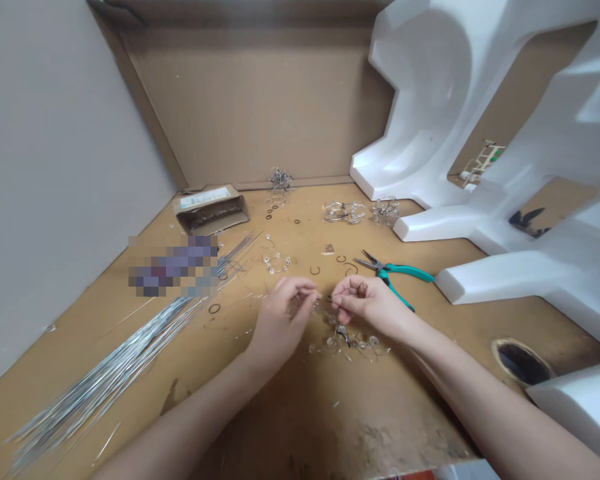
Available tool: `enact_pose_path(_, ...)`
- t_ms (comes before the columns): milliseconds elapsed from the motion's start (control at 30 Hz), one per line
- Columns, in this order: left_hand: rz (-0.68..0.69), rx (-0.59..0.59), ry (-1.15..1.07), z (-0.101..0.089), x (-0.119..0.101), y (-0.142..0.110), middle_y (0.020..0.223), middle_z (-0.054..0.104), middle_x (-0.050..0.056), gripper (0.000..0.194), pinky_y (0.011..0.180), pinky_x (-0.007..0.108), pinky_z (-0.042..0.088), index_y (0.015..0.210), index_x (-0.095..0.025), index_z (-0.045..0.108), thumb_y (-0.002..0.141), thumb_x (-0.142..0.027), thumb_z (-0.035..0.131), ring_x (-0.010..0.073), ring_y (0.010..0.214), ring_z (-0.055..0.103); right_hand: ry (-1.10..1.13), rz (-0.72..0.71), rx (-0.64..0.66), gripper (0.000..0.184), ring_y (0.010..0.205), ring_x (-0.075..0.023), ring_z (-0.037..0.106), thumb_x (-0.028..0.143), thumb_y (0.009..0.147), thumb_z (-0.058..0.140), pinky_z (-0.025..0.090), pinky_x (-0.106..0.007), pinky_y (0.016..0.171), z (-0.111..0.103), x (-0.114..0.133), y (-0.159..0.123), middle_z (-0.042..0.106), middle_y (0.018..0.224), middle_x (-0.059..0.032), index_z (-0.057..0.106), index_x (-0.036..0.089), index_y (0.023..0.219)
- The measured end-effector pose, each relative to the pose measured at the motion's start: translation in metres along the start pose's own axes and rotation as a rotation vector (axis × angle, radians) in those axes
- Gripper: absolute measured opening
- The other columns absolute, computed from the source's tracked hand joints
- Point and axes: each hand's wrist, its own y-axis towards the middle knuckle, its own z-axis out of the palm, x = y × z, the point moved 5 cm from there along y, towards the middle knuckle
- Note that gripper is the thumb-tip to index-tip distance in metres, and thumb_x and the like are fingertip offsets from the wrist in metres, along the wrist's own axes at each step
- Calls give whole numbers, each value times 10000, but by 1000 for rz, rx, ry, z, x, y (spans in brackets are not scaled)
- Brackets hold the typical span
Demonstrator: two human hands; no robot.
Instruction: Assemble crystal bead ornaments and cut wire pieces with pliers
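Observation:
My left hand [291, 313] and my right hand [363, 301] face each other over the table, thumb and forefinger pinched on each. A thin dark wire [326, 299] runs between the fingertips; its exact shape is too fine to make out. Just below the hands lies a small tangle of bent wire with clear beads [344, 337]. Green-handled pliers [387, 270] rest with jaws apart, right of my right hand. A short curved wire [315, 271] lies beyond my fingers, and a ring of clear beads [277, 265] is beyond my left hand.
A long bundle of straight silver wires [125, 360] stretches along the left. Behind it are a blurred purple item [173, 265] and an open cardboard box [213, 208]. Finished-looking wire frames [344, 212] stand at the back. White moulded forms [500, 280] and a round hole [523, 362] are on the right.

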Motion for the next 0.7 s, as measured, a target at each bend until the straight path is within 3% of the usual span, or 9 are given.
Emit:
enact_pose_path(100, 266, 92, 259, 6, -20, -7, 779, 595, 7, 85, 671, 261, 417, 838, -206, 571, 820, -210, 487, 136, 755, 521, -48, 17, 1, 104, 495, -88, 568, 237, 722, 599, 444, -201, 507, 3, 3, -4, 598, 539, 18, 553, 145, 718)
enact_pose_path(167, 335, 123, 302, 7, -25, -9, 768, 600, 4, 105, 648, 254, 415, 856, -209, 571, 831, -197, 469, 135, 744, 511, -88, 21, 32, 101, 504, -91, 572, 241, 718, 602, 441, -199, 505, 6, 6, -7, 607, 542, 13, 576, 144, 717)
enact_pose_path(300, 316, 85, 279, 6, -25, -10, 769, 595, 0, 109, 654, 255, 421, 858, -214, 571, 835, -186, 469, 132, 752, 516, -164, 17, 106, 92, 530, -96, 583, 219, 722, 580, 436, -199, 516, 12, 9, -11, 630, 567, 0, 630, 144, 741)
enact_pose_path(500, 181, 52, 193, 2, -17, -6, 826, 587, 5, 95, 709, 270, 438, 892, -218, 556, 832, -215, 482, 134, 801, 542, -141, 17, 131, 137, 533, -99, 594, 270, 736, 582, 465, -214, 547, 10, 5, -7, 631, 568, -3, 622, 139, 744)
enact_pose_path(700, 241, 187, 305, 9, -14, -1, 880, 568, 30, 110, 771, 316, 409, 831, -206, 588, 806, -186, 482, 164, 863, 504, 12, 20, 161, 217, 571, -104, 608, 338, 697, 648, 490, -238, 595, 3, 3, -3, 628, 639, -10, 596, 135, 756)
